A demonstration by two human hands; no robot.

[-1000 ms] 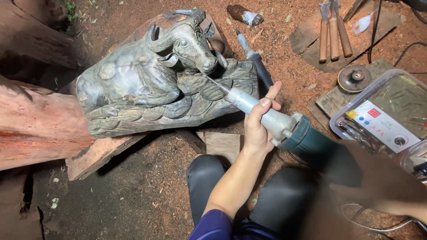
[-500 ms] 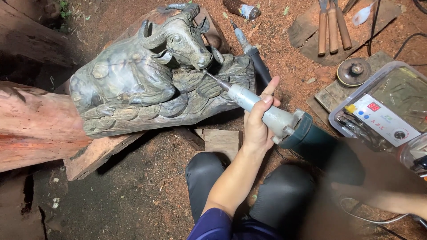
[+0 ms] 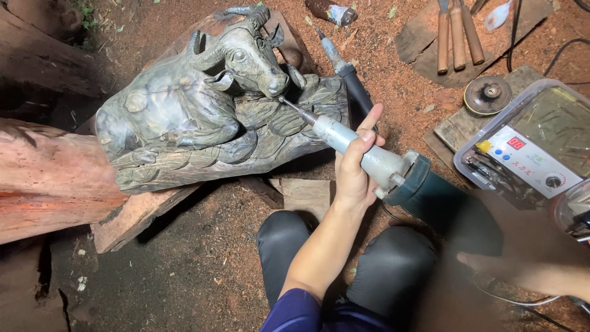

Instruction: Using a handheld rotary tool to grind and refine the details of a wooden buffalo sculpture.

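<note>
A dark carved wooden buffalo (image 3: 184,117) lies on a leafy base, propped on a plank. My left hand (image 3: 353,175) grips the silver neck of a handheld power grinder (image 3: 375,161). The grinder's thin bit (image 3: 289,104) touches the carving just below the buffalo's muzzle. Its dark green body runs back to the lower right and is blurred. My right hand (image 3: 528,273) shows there as a blur beside the tool's rear, and what it holds is unclear. My knees (image 3: 289,246) in dark trousers are below the carving.
A reddish log (image 3: 49,178) lies at the left. A second rotary tool (image 3: 347,71) lies behind the carving. Wooden-handled chisels (image 3: 455,37) rest on a board at the back. A grinding disc (image 3: 487,93) and a clear box with a control unit (image 3: 528,154) sit at the right. Sawdust covers the ground.
The view has shifted a little. The bit stays at the buffalo's muzzle and my left hand keeps its grip. My blurred right hand sits lower in view.
</note>
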